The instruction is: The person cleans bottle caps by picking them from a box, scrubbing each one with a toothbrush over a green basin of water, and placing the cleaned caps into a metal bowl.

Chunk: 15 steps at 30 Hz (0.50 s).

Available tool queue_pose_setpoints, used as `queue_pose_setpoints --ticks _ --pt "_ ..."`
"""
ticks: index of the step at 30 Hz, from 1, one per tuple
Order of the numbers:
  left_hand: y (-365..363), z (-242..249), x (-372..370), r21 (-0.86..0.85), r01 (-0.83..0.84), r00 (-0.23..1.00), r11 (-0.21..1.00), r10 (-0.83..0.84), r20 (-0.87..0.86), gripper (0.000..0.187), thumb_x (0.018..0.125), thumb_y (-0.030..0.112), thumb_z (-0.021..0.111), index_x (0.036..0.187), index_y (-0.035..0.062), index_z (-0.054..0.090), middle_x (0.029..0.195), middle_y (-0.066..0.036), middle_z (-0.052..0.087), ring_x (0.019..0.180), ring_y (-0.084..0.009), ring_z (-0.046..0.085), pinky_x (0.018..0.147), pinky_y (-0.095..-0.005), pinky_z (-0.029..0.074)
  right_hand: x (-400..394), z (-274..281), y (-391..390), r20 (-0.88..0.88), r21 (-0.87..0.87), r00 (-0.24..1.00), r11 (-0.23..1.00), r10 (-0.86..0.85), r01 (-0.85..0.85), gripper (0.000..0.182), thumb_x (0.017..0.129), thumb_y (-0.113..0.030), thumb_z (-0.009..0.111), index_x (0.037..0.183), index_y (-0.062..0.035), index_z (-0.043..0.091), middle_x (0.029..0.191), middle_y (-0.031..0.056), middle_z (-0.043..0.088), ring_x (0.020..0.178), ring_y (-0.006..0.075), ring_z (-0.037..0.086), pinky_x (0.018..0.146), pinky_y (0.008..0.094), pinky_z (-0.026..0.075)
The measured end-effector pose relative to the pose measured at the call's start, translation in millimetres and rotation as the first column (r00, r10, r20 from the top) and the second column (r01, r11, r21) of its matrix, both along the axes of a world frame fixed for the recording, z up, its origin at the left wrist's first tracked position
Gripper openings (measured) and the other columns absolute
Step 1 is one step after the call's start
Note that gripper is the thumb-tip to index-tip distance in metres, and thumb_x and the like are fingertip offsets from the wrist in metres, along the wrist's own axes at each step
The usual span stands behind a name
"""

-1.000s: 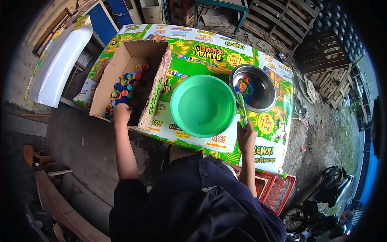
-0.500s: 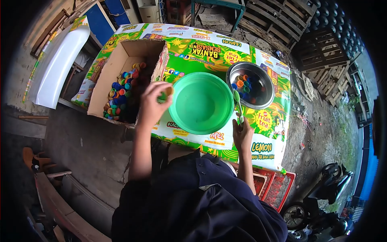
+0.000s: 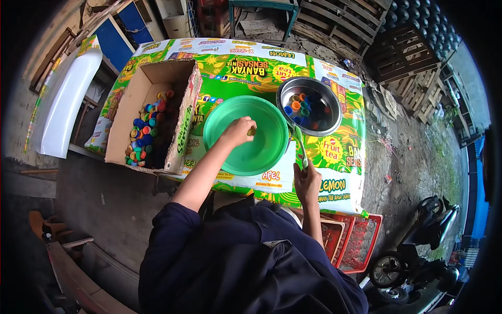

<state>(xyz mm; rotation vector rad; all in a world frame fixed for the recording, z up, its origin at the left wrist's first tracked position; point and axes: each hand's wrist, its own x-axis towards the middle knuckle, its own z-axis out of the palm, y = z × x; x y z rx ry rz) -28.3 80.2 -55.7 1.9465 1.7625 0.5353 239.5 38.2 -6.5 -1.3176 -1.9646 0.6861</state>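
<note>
My left hand (image 3: pixel 239 131) is over the green basin (image 3: pixel 213 152), its fingers closed on a yellowish bottle cap (image 3: pixel 251 132). Beside the basin's right side, my right hand (image 3: pixel 307 180) grips a green-and-white toothbrush (image 3: pixel 301 149) by its lower end, head pointing up. A cardboard box (image 3: pixel 123 118) on the left holds many coloured bottle caps (image 3: pixel 144 131). To the right of the basin, a steel bowl (image 3: pixel 334 118) contains several blue, orange and green caps (image 3: pixel 297 105).
A printed green-and-white sheet (image 3: pixel 251 78) covers the table. Red crates (image 3: pixel 361 246) stand below its near right corner. Wooden pallets (image 3: pixel 402 57) and a motorbike (image 3: pixel 413 261) are on the right. A curled white sheet (image 3: pixel 70 104) is at the left.
My left hand has moved right, from beside the box to over the basin, with the cap. My right hand still holds the toothbrush. The whole view has shifted slightly.
</note>
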Motion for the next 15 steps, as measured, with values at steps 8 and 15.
queue_pose_setpoints --ticks 8,15 --pt "-1 0 1 -0.001 -0.083 0.993 0.997 0.083 0.082 0.033 0.06 0.005 0.072 0.088 0.0027 0.056 0.089 -0.013 0.061 0.083 -0.0281 0.06 0.074 -0.035 0.05 -1 2 3 -0.006 0.007 1.0 1.0 0.018 -0.018 0.027 0.078 -0.009 0.063 0.102 0.0006 0.056 0.044 0.0084 0.042 0.036 0.0192 0.04 0.04 0.0323 0.032" --pt "-37 22 4 0.092 -0.277 0.793 0.956 0.174 0.583 0.053 0.062 0.002 0.075 0.107 0.0045 0.047 0.089 -0.009 0.064 0.091 -0.0198 0.062 0.079 -0.0343 0.05 -12 4 4 -0.057 -0.166 0.998 0.986 0.019 -0.029 0.043 0.086 -0.01 0.053 0.127 -0.0045 0.041 0.05 0.0147 0.048 0.041 0.026 0.045 0.045 0.0349 0.035"
